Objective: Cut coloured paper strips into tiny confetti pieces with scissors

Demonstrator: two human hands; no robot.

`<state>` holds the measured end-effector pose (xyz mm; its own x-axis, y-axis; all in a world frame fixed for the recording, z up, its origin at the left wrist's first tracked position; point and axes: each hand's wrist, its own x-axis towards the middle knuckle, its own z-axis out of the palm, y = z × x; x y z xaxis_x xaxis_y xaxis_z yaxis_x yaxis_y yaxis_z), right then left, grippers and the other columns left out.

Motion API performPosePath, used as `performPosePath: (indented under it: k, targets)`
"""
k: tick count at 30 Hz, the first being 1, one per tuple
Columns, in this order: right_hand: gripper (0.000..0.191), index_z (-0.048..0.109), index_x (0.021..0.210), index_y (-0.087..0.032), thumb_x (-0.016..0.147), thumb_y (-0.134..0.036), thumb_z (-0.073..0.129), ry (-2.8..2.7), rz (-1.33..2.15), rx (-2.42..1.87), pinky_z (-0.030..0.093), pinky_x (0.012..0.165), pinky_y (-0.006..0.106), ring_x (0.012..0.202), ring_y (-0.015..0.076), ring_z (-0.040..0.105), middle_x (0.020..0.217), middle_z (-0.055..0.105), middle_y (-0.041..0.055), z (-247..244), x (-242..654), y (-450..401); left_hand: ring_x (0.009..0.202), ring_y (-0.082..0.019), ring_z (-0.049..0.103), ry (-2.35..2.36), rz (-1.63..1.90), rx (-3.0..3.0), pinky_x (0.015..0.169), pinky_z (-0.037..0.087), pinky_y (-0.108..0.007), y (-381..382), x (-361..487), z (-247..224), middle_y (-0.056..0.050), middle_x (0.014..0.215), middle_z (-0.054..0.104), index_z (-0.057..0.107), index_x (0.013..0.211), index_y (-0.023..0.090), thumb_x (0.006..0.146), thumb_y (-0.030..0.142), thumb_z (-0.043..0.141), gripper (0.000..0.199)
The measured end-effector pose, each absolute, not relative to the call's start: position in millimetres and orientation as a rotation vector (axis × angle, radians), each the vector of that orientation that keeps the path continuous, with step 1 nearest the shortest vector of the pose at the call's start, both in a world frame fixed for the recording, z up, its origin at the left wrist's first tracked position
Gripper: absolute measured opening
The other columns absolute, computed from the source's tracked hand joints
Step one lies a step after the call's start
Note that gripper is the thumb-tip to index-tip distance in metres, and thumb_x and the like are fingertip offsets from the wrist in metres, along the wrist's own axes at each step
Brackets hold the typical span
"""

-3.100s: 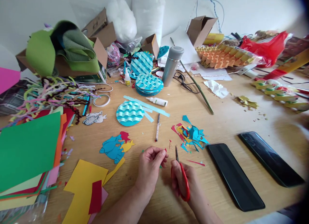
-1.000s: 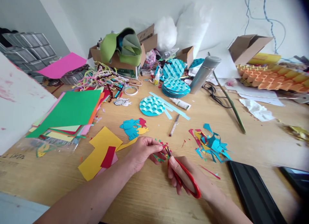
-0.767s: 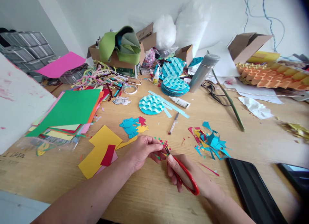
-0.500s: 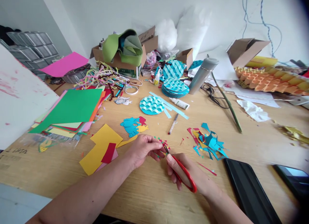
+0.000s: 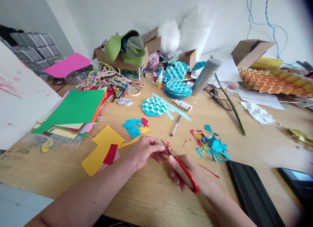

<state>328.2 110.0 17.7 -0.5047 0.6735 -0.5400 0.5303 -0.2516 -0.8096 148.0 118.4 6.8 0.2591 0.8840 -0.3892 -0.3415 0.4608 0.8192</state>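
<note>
My right hand (image 5: 182, 171) is wrapped round red-handled scissors (image 5: 187, 174), whose blades point away to the upper left. The blade tips meet the fingertips of my left hand (image 5: 150, 150), which is closed in a pinch. Whatever it pinches is too small and too covered to make out. Tiny red and green paper bits (image 5: 167, 144) lie on the table just beyond the blades. Behind my left hand are blue paper fish (image 5: 132, 126), a small yellow paper fish (image 5: 144, 129) and a red paper cutout (image 5: 144, 122). Yellow paper (image 5: 97, 155) with a red strip (image 5: 110, 154) lies to the left.
Blue paper scraps (image 5: 214, 143) and a black phone (image 5: 251, 191) lie to the right. A pen (image 5: 175, 126), a wavy blue paper disc (image 5: 154, 106) and a glue tube (image 5: 182, 105) are ahead. Green paper (image 5: 73, 106) tops a stack at left; a grey flask (image 5: 206, 77) stands behind.
The scissor blades look slightly closer together now, and the red handles have shifted a little. Both hands keep nearly the same place; the whole view has moved slightly.
</note>
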Motion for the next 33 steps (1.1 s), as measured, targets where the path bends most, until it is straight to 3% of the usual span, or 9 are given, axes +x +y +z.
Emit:
performPosePath:
  k: [19, 33]
  targets:
    - [0.051, 0.053, 0.065, -0.015, 0.086, -0.061, 0.045, -1.834, 1.877, -1.495, 0.034, 0.032, 0.015, 0.035, 0.0068, 0.05, 0.049, 0.053, -0.0025, 14.9, 327.8, 110.8, 0.052, -0.014, 0.062, 1.01, 0.908, 0.664, 0.044, 0.046, -0.022, 118.4, 147.4, 6.7, -0.009, 0.066, 0.069, 0.068, 0.064, 0.009, 0.06, 0.027, 0.073, 0.019]
    - [0.059, 0.049, 0.062, -0.015, 0.082, -0.069, 0.041, -1.857, 1.878, -1.456, 0.03, 0.031, 0.015, 0.033, 0.0054, 0.046, 0.047, 0.051, -0.0027, 15.4, 326.1, 111.6, 0.052, -0.014, 0.062, 1.006, 0.897, 0.664, 0.045, 0.046, -0.022, 118.3, 147.7, 6.3, -0.01, 0.068, 0.07, 0.069, 0.067, 0.007, 0.06, 0.026, 0.072, 0.02]
